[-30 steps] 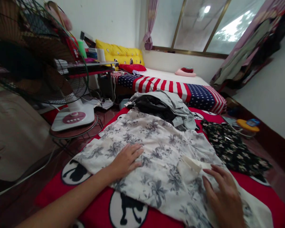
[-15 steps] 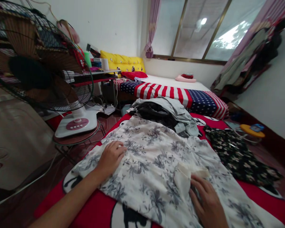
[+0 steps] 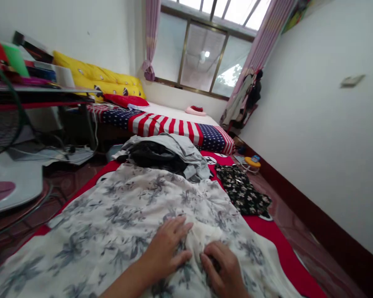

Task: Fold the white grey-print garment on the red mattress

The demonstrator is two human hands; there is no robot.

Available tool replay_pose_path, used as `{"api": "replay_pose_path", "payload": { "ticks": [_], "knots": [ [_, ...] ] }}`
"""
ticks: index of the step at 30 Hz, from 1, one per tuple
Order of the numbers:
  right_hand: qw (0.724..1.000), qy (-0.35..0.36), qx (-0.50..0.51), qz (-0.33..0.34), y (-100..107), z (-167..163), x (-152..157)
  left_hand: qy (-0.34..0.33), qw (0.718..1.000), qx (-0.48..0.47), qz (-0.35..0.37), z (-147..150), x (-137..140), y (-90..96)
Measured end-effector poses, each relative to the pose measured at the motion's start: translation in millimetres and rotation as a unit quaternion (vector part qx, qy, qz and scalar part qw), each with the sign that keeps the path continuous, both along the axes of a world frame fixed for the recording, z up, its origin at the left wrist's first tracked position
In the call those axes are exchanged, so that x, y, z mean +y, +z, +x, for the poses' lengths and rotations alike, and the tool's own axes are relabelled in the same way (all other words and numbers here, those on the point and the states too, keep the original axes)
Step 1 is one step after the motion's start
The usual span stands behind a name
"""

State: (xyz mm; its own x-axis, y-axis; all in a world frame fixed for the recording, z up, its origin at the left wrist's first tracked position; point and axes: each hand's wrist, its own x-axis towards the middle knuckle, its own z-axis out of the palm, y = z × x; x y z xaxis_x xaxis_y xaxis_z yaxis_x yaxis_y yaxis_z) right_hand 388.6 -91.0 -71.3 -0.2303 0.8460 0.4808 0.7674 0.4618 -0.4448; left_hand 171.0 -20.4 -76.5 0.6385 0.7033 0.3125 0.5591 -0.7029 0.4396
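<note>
A white garment [image 3: 118, 223] with a grey flower print lies spread over a red blanket [image 3: 286, 248] with white and black figures. My left hand [image 3: 166, 248] rests on the cloth near its middle, fingers apart and holding nothing. Just to its right, my right hand [image 3: 225, 269] has its fingers curled at a plain cream part [image 3: 205, 234] of the garment, gripping a bit of the cloth. Beyond the garment sits a heap of grey clothing [image 3: 186, 147] with a black piece [image 3: 155, 155] in it.
A black floral garment [image 3: 242, 188] lies on the blanket's right side. Behind stands a bed [image 3: 170, 126] with a flag-patterned cover. At left are a cluttered desk [image 3: 43, 93], a fan base [image 3: 15, 182] on a round stool, and cables. A yellow stool [image 3: 251, 161] stands by the right wall.
My left hand has moved from the garment's left side to beside the right hand. The right hand stays at the cream part. The view has swung to the right.
</note>
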Motion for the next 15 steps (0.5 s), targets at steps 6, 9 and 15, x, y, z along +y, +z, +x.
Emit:
{"api": "replay_pose_path", "payload": {
  "ticks": [6, 9, 15],
  "knots": [
    [0.992, -0.102, 0.068, -0.011, 38.1, 24.9, 73.8, 0.008, 0.994, 0.037, 0.1, 3.9, 7.3, -34.9],
    [0.973, -0.219, 0.063, -0.046, 53.6, 45.3, 140.8, 0.011, 0.991, 0.041, 0.126, 2.6, 9.2, -36.1],
    [0.953, -0.271, 0.063, -0.121, 41.9, 65.9, 217.4, 0.014, 0.991, 0.035, 0.126, 1.8, 9.2, -32.3]
  ]
}}
